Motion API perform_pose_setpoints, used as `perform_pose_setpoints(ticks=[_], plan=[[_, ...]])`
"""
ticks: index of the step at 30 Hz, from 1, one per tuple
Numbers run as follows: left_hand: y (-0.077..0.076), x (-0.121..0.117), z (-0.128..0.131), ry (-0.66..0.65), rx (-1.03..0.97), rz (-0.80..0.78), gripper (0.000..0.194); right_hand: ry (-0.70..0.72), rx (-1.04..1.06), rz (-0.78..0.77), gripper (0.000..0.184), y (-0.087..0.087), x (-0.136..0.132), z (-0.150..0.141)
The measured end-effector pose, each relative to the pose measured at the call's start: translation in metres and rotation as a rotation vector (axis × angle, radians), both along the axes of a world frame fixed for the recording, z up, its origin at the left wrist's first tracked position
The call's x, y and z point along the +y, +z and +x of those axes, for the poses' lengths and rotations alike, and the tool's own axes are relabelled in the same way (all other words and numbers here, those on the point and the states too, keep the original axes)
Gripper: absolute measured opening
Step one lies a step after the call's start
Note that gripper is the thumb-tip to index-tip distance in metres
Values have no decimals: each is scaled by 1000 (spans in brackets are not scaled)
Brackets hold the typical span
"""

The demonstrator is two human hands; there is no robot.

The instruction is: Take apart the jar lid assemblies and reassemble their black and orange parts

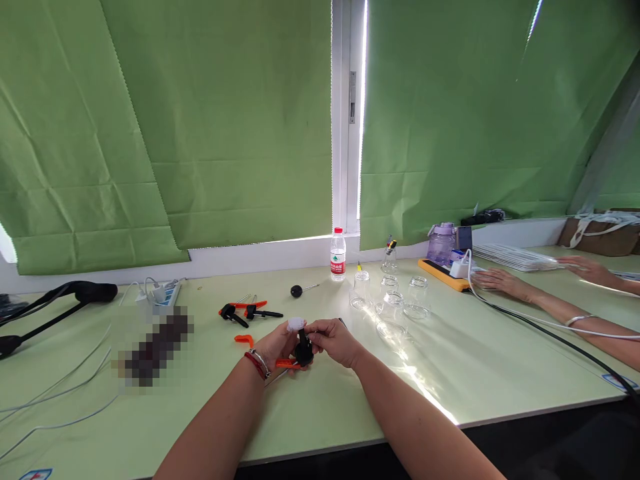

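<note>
In front of me at the table's middle, my left hand (pixel 279 345) is closed around a black-and-orange part with a round black body (pixel 303 353). A white piece (pixel 295 325) shows at its top, and a thin metal rod sticks out below the hand. My right hand (pixel 334 340) pinches at the right side of this black part; whatever its fingertips hold is hidden. Close to my left hand lies a loose orange piece (pixel 245 340). Farther back are black-and-orange parts with metal rods (pixel 256 312) and a round black knob on a metal rod (pixel 297 291).
Several clear glasses (pixel 393 310) stand right of my hands. Behind are a water bottle (pixel 338 257), a purple bottle (pixel 442 243) and an orange-edged power strip (pixel 443 273). Another person's hands (pixel 505 283) are at the right. Cables (pixel 65 373) and a blurred patch lie left.
</note>
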State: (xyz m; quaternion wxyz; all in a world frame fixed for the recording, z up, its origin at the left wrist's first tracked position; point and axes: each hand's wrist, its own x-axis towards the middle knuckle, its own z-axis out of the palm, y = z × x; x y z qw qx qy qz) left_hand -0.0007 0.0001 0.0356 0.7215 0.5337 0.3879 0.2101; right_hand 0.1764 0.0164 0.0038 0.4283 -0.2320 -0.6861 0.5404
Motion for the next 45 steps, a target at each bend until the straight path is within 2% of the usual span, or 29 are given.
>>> perform_pose_setpoints(ticks=[11,16,25,37,45], plan=[[-2,1,0,38,11,-13,52,7,6,-107,23,2,-2,-1],[-2,1,0,38,-3,-10,50,7,5,-77,25,1,-1,0],[-3,1,1,43,6,11,50,3,21,-112,27,4,-3,-1],[-1,1,0,15,29,-5,52,-8,-31,-67,23,-1,2,2],[-2,2,1,24,35,1,54,-36,-31,-52,21,6,-3,1]])
